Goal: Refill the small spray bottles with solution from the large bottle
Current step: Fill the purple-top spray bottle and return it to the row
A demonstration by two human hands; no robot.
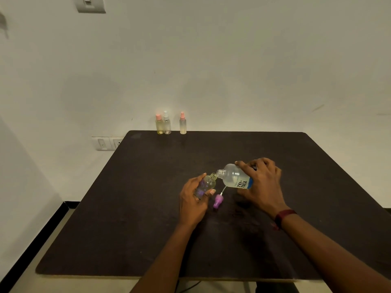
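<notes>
My left hand (193, 203) grips a small clear spray bottle (208, 182) with its cap off, tilted with its neck up and to the right. My right hand (262, 182) holds the large clear bottle (234, 176) with the blue and white label, tipped on its side. The large bottle's open mouth meets the small bottle's neck. The small bottle's purple spray head (218, 200) with its white tube lies on the dark table (148, 218) just below the two bottles.
Three small spray bottles (167, 124) stand in a row at the table's far edge against the white wall, two with pink caps and one with a clear cap. Wall sockets (106, 143) sit left of the table.
</notes>
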